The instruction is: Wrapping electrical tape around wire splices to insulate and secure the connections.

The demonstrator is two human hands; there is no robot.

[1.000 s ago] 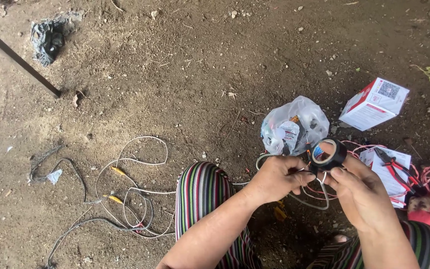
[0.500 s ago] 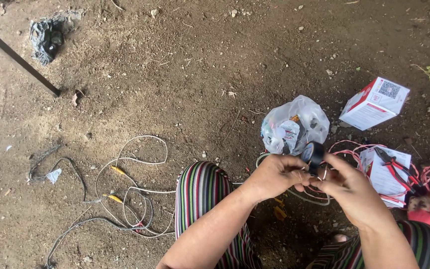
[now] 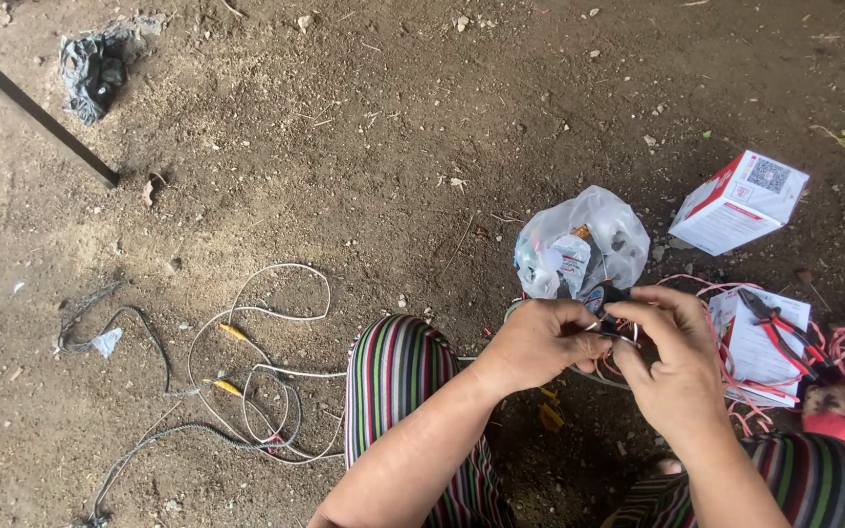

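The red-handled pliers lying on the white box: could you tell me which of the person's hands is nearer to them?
Right. The right hand is just left of the red-handled pliers on the white box, not touching. The left hand sits farther left, beyond the right.

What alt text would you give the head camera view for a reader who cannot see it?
Seen from above, a seated person's left hand and right hand meet over thin wires and a roll of dark tape, above bare dirt ground. Nearby lie a clear plastic bag, a white and red box, red-handled pliers and loose white cable.
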